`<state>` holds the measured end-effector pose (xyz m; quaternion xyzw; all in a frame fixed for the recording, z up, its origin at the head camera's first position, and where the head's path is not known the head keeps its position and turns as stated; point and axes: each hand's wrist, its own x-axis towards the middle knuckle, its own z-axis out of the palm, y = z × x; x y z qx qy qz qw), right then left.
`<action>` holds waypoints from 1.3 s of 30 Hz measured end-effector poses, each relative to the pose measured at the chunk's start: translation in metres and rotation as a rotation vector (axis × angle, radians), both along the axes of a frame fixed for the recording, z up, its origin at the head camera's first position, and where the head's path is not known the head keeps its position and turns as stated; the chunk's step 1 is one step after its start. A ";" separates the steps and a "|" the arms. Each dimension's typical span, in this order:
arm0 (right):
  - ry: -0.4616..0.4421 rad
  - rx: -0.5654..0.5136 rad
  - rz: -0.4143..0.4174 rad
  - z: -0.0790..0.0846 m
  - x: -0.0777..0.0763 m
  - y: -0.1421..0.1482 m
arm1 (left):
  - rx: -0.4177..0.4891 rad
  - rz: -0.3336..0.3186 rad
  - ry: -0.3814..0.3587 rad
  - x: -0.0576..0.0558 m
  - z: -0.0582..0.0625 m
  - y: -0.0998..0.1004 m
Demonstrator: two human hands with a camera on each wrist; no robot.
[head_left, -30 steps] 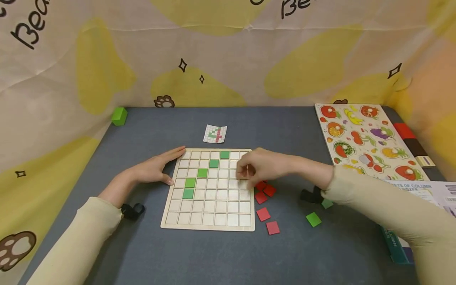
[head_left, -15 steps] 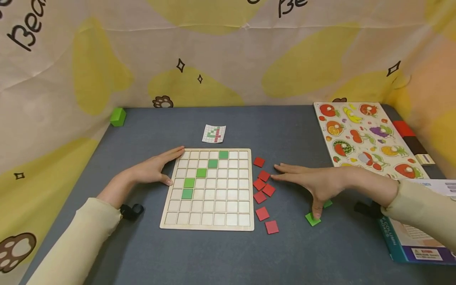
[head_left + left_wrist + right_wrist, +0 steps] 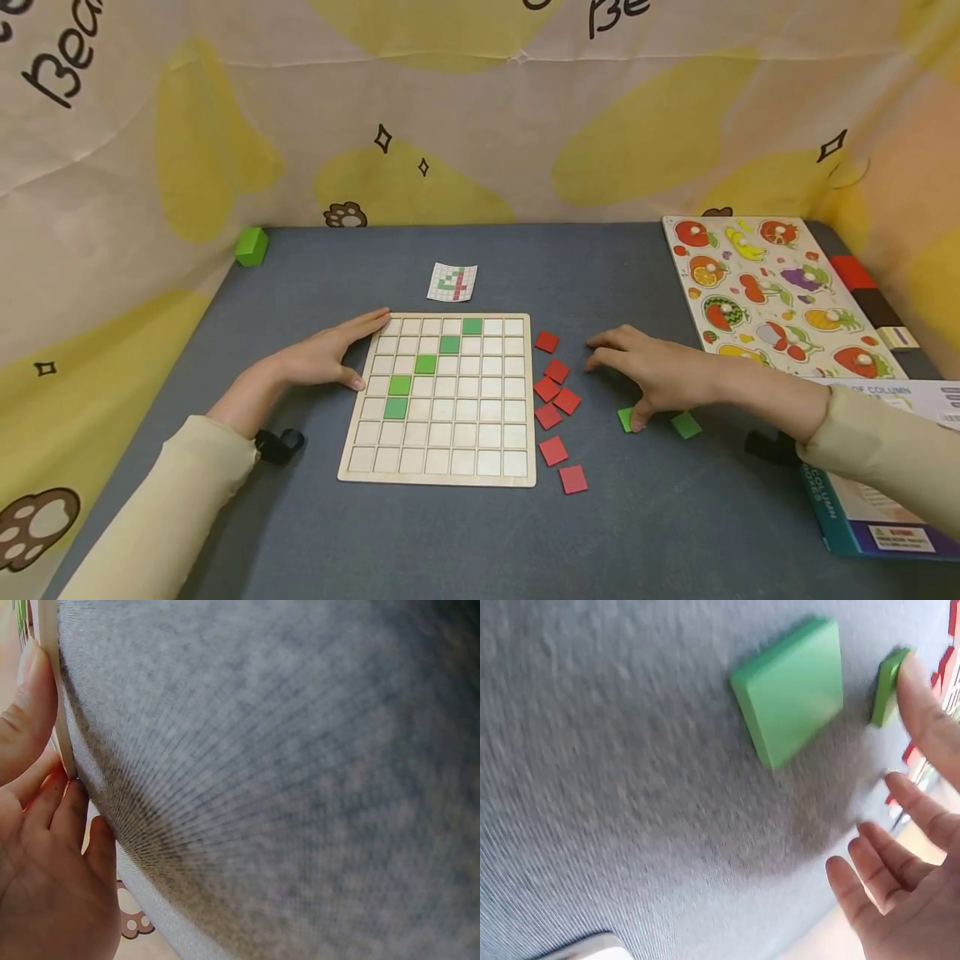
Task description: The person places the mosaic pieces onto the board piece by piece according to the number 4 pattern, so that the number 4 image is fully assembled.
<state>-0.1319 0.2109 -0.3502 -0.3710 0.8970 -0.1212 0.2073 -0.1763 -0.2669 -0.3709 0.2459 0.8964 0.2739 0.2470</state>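
A wooden grid board (image 3: 437, 481) lies flat on the dark table, with several green tiles (image 3: 425, 364) set in a slanting line of its cells. My left hand (image 3: 318, 354) rests along the board's left edge, thumb and fingers touching it; the left wrist view shows the fingers against the rim. Right of the board, my right hand (image 3: 660, 371) has its thumb on a loose green tile (image 3: 625, 419), its other fingers stretched out and apart from the tile. A second loose green tile (image 3: 795, 694) lies beside that hand, near the wrist.
Several red tiles (image 3: 553, 451) lie along the board's right side. A small pattern card (image 3: 452, 282) is behind the board. A fruit puzzle board (image 3: 776, 300) and a box (image 3: 885, 500) occupy the right side. A green block (image 3: 251, 247) sits at the back left corner.
My right hand left the board's right side and moved right to the loose green tiles. Its thumb has since shifted one tile left and slightly back. My left hand stays put.
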 end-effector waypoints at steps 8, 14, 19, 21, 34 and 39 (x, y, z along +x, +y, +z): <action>-0.054 -0.057 0.018 0.003 -0.019 0.001 | 0.001 0.001 -0.001 0.001 -0.001 -0.001; -0.154 -0.110 -0.026 0.005 -0.035 -0.020 | 0.000 -0.001 -0.001 0.001 0.000 -0.003; -0.123 -0.254 -0.043 0.005 -0.042 -0.071 | 0.001 -0.006 0.005 0.000 -0.001 -0.005; -0.148 -0.302 -0.040 0.005 -0.040 -0.097 | 0.003 -0.008 0.005 -0.001 -0.002 -0.005; -0.103 -0.348 -0.024 -0.005 -0.008 -0.218 | 0.022 -0.019 0.008 -0.001 -0.003 -0.002; -0.038 -0.317 -0.054 -0.007 -0.005 -0.224 | 0.022 -0.016 0.008 -0.001 -0.003 -0.003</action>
